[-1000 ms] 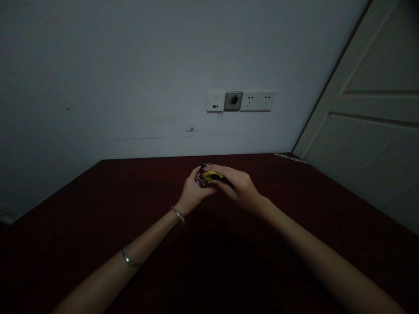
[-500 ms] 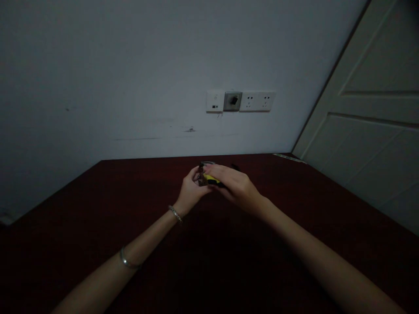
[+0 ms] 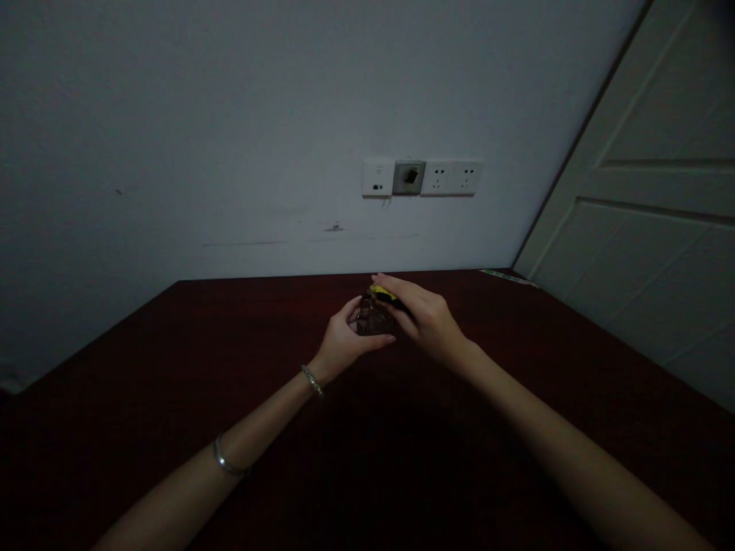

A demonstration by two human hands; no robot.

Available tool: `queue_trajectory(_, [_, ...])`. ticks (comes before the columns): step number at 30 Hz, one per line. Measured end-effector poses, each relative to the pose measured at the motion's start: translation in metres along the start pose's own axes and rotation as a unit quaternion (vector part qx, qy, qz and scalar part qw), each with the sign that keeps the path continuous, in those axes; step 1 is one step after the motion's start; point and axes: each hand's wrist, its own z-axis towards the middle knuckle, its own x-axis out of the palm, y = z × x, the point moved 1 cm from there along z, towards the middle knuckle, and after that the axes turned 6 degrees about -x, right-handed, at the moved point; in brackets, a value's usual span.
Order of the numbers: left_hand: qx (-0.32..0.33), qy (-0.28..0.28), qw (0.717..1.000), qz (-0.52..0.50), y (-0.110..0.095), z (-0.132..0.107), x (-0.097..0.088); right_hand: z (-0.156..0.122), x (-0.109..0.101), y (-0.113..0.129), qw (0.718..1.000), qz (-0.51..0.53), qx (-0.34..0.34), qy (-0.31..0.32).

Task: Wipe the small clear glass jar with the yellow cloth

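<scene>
Fingers of the left hand (image 3: pixel 344 344) cup a small dark brown object (image 3: pixel 374 320) loosely against the palm, while the right hand (image 3: pixel 428 321), just above, pinches a yellow-and-black item (image 3: pixel 383 294). Both are over the dark red counter (image 3: pixel 230 321), with wall sockets (image 3: pixel 423 177) beyond them and a door (image 3: pixel 643 191) off to the right.

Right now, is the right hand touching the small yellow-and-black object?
Touching: the head view shows the right hand with fingers over the small yellow-and-black object.
</scene>
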Motion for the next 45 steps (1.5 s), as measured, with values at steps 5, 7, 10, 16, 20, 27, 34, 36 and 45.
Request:
queue_trajectory(5, [0.013,-0.023,1.000,0.003,-0.006,0.001,-0.004,0.003,0.003,0.012,0.996,-0.012,-0.080,0.045])
queue_trajectory(7, [0.030,-0.044,0.999,0.007,-0.008,0.001,-0.006,0.004,0.005,0.018,0.990,-0.023,-0.111,0.079])
queue_trajectory(10, [0.039,-0.058,0.998,0.007,-0.007,0.001,-0.008,0.004,0.007,0.021,0.988,-0.013,-0.116,0.101])
queue_trajectory(16, [-0.015,-0.012,1.000,-0.021,-0.001,0.000,-0.005,0.003,0.000,0.006,0.997,0.079,0.012,0.005])
queue_trajectory(20, [-0.037,0.017,0.998,-0.058,-0.003,-0.004,-0.002,0.003,0.001,-0.002,0.983,0.119,0.133,-0.048])
queue_trajectory(27, [-0.095,0.019,0.989,-0.110,-0.007,-0.008,-0.001,0.002,0.007,-0.002,0.968,0.216,0.127,0.005])
queue_trajectory(34, [-0.133,0.051,0.987,-0.071,-0.018,-0.006,-0.002,-0.006,0.011,-0.007,0.990,0.137,0.019,0.013])
queue_trajectory(36, [-0.139,0.044,0.988,-0.048,-0.020,-0.005,-0.002,-0.008,0.013,-0.007,0.990,0.137,0.026,-0.005])
queue_trajectory(45, [-0.050,0.096,0.994,0.016,-0.015,0.005,-0.011,-0.014,0.017,-0.014,0.936,0.261,0.219,-0.082])
